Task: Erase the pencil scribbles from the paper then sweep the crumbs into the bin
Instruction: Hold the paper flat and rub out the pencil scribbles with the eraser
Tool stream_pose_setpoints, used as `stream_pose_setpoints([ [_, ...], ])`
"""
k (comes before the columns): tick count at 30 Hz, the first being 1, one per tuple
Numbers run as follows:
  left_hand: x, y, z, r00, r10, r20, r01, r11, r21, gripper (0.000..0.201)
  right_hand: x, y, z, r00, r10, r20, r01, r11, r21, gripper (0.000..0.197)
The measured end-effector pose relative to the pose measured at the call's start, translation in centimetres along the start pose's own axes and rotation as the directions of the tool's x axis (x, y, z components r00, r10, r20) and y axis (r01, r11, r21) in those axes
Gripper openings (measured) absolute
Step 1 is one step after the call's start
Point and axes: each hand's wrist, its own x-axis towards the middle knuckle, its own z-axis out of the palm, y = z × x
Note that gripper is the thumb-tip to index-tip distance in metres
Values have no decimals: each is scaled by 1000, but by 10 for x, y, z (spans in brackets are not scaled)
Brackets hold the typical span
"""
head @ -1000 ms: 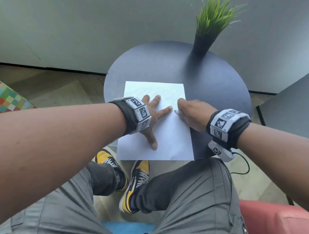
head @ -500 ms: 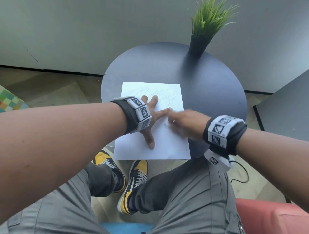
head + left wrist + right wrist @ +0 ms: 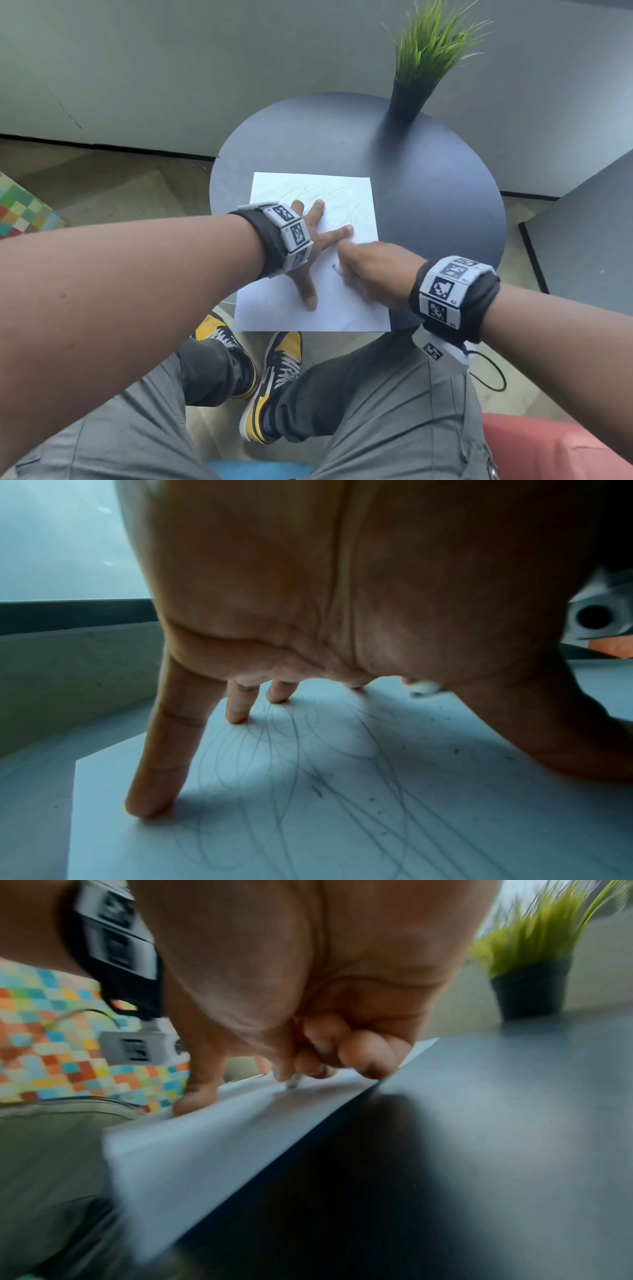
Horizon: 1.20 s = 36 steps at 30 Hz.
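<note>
A white paper with faint pencil scribbles lies on a round dark table. My left hand presses flat on it with fingers spread. In the left wrist view the fingertips stand on the paper among scribbles and dark eraser crumbs. My right hand, blurred, pinches a small white eraser against the sheet just right of the left thumb. The right wrist view shows the curled fingers round the eraser on the paper.
A potted green grass plant stands at the table's far edge. A multicoloured checkered object sits on the floor at the left. A grey surface is at the right, a red seat under me. No bin shows.
My right hand has slid with the eraser leftward and toward me across the paper, close to the left thumb. The left hand stays pressed in place.
</note>
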Motion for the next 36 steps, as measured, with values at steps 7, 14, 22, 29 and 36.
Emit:
stream_pose_setpoints([
  [7, -1, 2, -3, 1000, -17, 24, 17, 1000, -4, 148, 18, 13, -7, 985, 154, -73, -157, 987, -36, 19],
  [14, 2, 2, -1, 1000, -21, 20, 20, 1000, 14, 150, 15, 28, -18, 976, 191, -101, -198, 978, -72, 13],
  [22, 0, 3, -7, 999, 6, 43, -8, 999, 39, 152, 2, 27, -17, 989, 139, -58, -142, 988, -64, 22],
  [29, -3, 12, -1, 998, 55, 10, -55, 998, -9, 152, -8, 9, 0, 999, -19, -32, 15, 993, -114, 9],
  [36, -2, 17, -5, 998, 63, 8, -62, 998, -14, 149, -7, 32, -12, 990, 86, -107, -89, 996, -20, 18],
])
